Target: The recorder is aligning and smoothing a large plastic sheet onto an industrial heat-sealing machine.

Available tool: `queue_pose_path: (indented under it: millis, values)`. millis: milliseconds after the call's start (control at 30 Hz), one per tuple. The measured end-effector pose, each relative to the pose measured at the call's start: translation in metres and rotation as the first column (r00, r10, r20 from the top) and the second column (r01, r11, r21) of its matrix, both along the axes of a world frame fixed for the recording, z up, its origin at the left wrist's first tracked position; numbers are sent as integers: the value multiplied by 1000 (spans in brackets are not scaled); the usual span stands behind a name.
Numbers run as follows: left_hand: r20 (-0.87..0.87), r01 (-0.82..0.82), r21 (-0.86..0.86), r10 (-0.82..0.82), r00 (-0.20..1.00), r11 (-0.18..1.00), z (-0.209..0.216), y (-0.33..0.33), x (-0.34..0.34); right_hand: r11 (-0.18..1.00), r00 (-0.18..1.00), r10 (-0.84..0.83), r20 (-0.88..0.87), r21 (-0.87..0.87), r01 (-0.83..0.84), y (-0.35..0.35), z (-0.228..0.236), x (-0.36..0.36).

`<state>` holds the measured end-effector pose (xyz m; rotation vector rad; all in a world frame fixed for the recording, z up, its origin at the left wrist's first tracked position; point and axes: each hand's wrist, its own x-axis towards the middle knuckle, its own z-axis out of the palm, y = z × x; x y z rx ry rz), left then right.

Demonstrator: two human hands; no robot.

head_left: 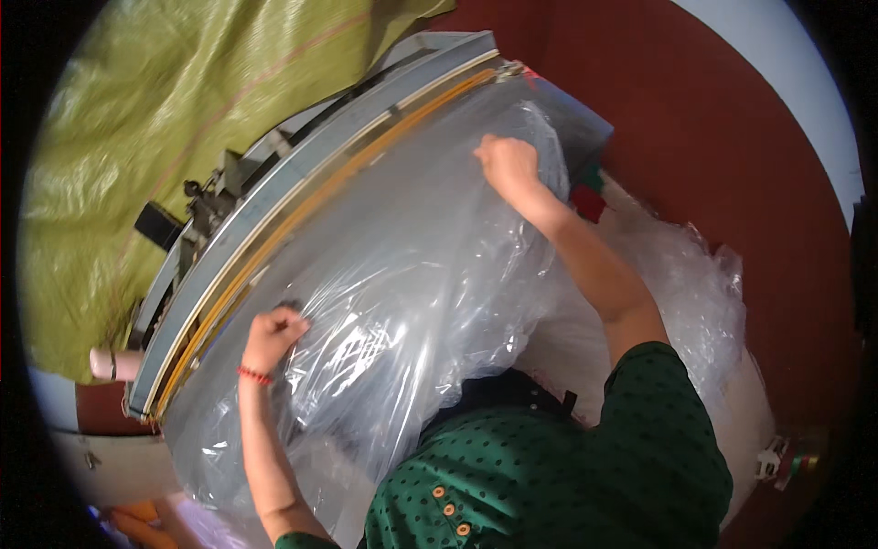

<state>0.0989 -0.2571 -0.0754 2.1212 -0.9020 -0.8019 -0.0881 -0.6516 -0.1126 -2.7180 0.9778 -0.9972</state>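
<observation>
"What do those hands have there?"

"That clear plastic sheet [402, 311]. It lies in front of the long blue-grey bar [297, 183] and comes right up to the person's lap."

"Gripping it, are they?"

"The left hand [271, 339] is closed, thumb to fingertips, and creases fan out beside it, so I'd say the film is pinched there. The right hand [510, 167] is curled tight near the bar's far end. It seems to have film too, though I can't see exactly what's under the fingers."

"Heavy, you reckon?"

"Light, I'd guess, and limp; look how it crumples and shines. Probably slick, so a loose pinch might slip. Thin as well: a fingernail could tear it."

"Where would you take hold?"

"Near an edge, hands well apart like those, with a small fold gathered under each thumb. Take it by the middle and it would only sag and bunch."

"And that heap of clear film [681, 293] past the right forearm?"

"Same sort of stuff, by its look. I'd watch that the two don't cling together."
</observation>
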Motion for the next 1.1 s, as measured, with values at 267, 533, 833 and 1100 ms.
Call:
queue_pose_path:
  millis: [267,533,833,1100]
  values:
    - [-58,-131,22,133,989,991,5,59,7,948,976,-180,125,-241,206,-97,-13,-28]
    - [-184,-266,-85,247,951,960,19,119,-12,948,941,-317,119,8,318,-117,-16,-8]
    - [39,-386,-196,400,915,902,21,170,-4,898,976,-207,73,410,159,-136,-17,-19]
    - [637,-446,-197,460,619,873,-26,161,41,643,855,-95,510,687,-338,-172,-15,-56]
